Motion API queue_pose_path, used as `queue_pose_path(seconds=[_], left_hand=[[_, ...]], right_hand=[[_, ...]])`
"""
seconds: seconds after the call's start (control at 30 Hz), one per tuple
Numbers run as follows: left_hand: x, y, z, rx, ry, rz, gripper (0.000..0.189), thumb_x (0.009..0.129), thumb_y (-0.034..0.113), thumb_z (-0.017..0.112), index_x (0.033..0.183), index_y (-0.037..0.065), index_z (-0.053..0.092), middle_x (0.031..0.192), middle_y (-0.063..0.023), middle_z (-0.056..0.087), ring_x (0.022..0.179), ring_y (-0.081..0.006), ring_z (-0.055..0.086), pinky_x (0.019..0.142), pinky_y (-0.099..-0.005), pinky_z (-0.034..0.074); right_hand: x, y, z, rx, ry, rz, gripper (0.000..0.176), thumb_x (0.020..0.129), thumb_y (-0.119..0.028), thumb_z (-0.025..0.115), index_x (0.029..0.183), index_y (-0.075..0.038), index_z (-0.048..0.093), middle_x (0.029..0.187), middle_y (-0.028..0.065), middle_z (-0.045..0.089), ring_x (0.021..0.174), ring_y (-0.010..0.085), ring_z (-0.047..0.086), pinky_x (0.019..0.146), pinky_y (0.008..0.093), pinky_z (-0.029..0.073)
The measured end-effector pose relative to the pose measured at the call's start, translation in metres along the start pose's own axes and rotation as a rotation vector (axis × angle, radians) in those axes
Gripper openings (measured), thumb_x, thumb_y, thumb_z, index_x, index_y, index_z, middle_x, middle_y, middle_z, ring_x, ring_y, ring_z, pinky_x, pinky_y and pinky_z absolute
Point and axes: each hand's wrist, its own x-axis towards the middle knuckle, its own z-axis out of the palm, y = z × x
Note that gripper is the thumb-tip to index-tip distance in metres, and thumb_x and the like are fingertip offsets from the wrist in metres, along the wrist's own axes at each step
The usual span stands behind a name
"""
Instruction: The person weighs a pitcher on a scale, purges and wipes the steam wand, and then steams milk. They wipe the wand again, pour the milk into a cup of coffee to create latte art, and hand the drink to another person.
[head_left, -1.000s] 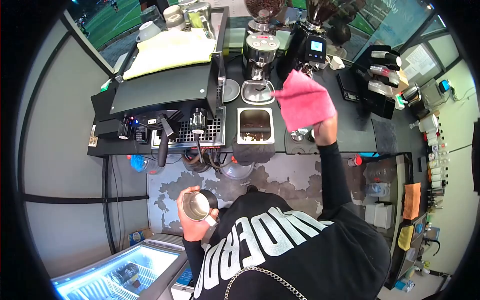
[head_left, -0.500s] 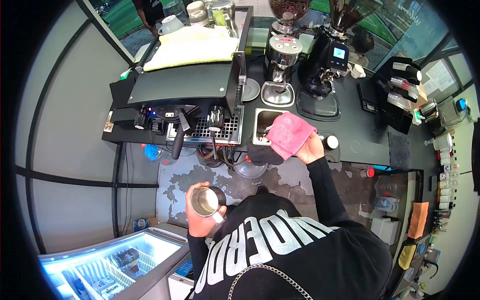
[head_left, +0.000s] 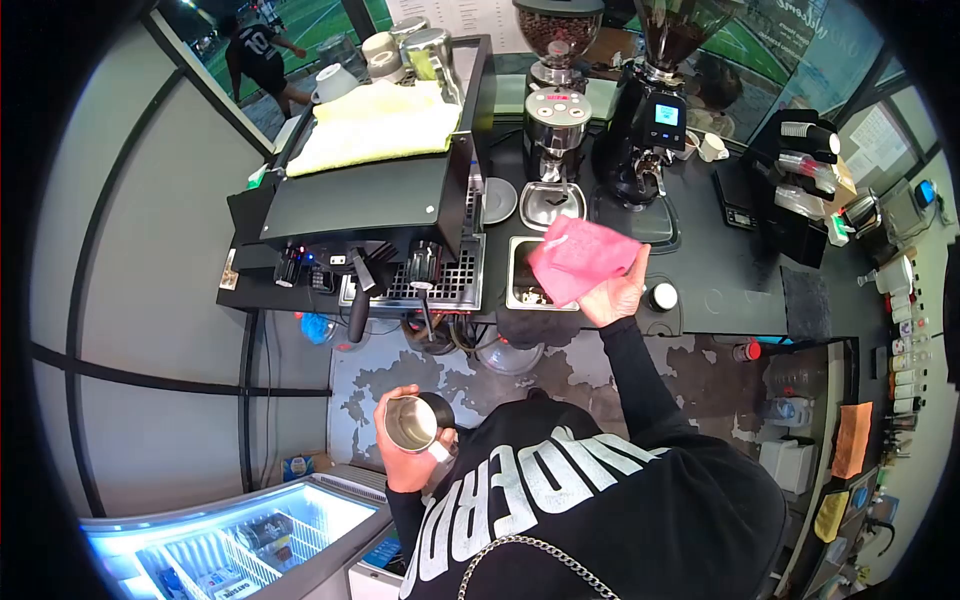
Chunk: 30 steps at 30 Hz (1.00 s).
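Observation:
My left hand is wrapped round a metal milk pitcher, held low in front of my body with its mouth facing up. The inside of the pitcher looks bare metal. My right hand grips a pink cloth by its right side, over the counter. The cloth hangs partly across a rectangular knock box set into the counter and hides its right part. A dark cloth drapes over the counter edge just below.
An espresso machine with a portafilter stands left. Two grinders are at the back. A small cup sits right of my right hand. An open lit freezer is at lower left. A person is outside the window.
The pink cloth has shifted and spread slightly in my right hand. My left hand still holds the pitcher. The camera view has tilted a little, and the person outside has come more into view.

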Motion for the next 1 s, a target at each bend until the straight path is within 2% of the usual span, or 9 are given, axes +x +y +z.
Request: queue_pose_path(seconds=[0.17,0.23,0.3,0.37,0.53,0.7,0.87,0.9,1.0], left_hand=[[0.001,0.006,0.004,-0.009,-0.016,-0.028,0.085,0.073,0.011,0.087,0.142,0.004,0.039,0.133,-0.0132,0.055,0.121,-0.0231,0.055,0.104,-0.0374,0.045],[0.001,0.007,0.006,-0.023,-0.021,-0.038,0.085,0.073,0.011,0.087,0.142,0.004,0.039,0.133,-0.0132,0.055,0.121,-0.0231,0.055,0.104,-0.0371,0.045],[0.003,0.006,0.006,-0.037,-0.027,-0.040,0.085,0.072,0.010,0.087,0.142,0.005,0.039,0.133,-0.0131,0.055,0.121,-0.0230,0.055,0.104,-0.0369,0.045],[0.004,0.000,0.008,-0.007,-0.018,0.002,0.090,0.066,0.006,0.090,0.141,0.003,0.040,0.135,-0.0128,0.057,0.112,-0.0189,0.059,0.097,-0.0340,0.050],[0.007,0.003,0.014,-0.006,-0.043,-0.012,0.090,0.067,0.009,0.091,0.141,0.002,0.040,0.134,-0.0134,0.059,0.112,-0.0194,0.061,0.097,-0.0343,0.050],[0.006,-0.003,0.018,-0.024,-0.025,0.023,0.092,0.066,0.013,0.093,0.141,0.002,0.040,0.133,-0.0141,0.060,0.113,-0.0206,0.062,0.098,-0.0348,0.050],[0.002,0.002,0.016,-0.004,-0.017,-0.034,0.091,0.066,0.012,0.093,0.140,0.002,0.041,0.132,-0.0141,0.061,0.114,-0.0207,0.062,0.098,-0.0352,0.050],[0.000,0.001,0.015,0.009,-0.015,-0.033,0.091,0.066,0.012,0.093,0.140,0.002,0.041,0.132,-0.0141,0.061,0.114,-0.0207,0.062,0.098,-0.0353,0.050],[-0.006,0.006,0.012,0.024,0.000,-0.045,0.090,0.066,0.013,0.093,0.139,0.002,0.042,0.133,-0.0140,0.060,0.114,-0.0206,0.062,0.098,-0.0354,0.050]], right_hand=[[-0.003,-0.018,0.009,-0.314,-0.001,0.019,0.095,0.088,-0.073,0.060,0.152,-0.006,0.040,0.155,0.0142,0.046,0.143,0.0324,0.044,0.122,0.0517,0.029],[-0.009,-0.014,0.010,-0.846,0.089,-0.021,0.094,0.088,-0.073,0.059,0.153,-0.006,0.039,0.155,0.0148,0.046,0.142,0.0314,0.044,0.121,0.0535,0.031],[-0.013,-0.015,0.009,-0.771,0.102,-0.044,0.092,0.091,-0.071,0.057,0.153,-0.007,0.039,0.155,0.0142,0.046,0.143,0.0312,0.044,0.120,0.0549,0.032],[-0.018,-0.018,0.012,-0.293,-0.122,0.159,0.088,0.094,-0.067,0.055,0.155,-0.008,0.034,0.155,0.0144,0.045,0.141,0.0319,0.046,0.117,0.0535,0.036],[-0.017,-0.017,0.009,-0.185,0.025,0.168,0.079,0.097,-0.061,0.057,0.152,-0.007,0.040,0.154,0.0163,0.046,0.140,0.0332,0.047,0.118,0.0565,0.034],[-0.012,-0.017,-0.015,-0.434,0.225,0.172,0.063,0.100,-0.043,0.061,0.147,-0.004,0.045,0.146,0.0159,0.054,0.135,0.0339,0.053,0.114,0.0536,0.042],[0.026,-0.007,-0.042,-0.564,0.175,0.226,0.057,0.097,0.001,0.051,0.152,-0.003,0.033,0.143,0.0200,0.054,0.131,0.0350,0.056,0.115,0.0525,0.043],[0.035,0.002,-0.021,-0.627,0.060,0.202,0.044,0.097,0.004,0.050,0.141,-0.001,0.050,0.140,0.0182,0.058,0.131,0.0324,0.057,0.112,0.0474,0.046],[0.106,-0.002,-0.039,-1.743,-0.207,-0.003,0.030,0.084,0.008,0.053,0.102,-0.003,0.074,0.133,0.0164,0.064,0.120,0.0323,0.064,0.101,0.0379,0.051]])
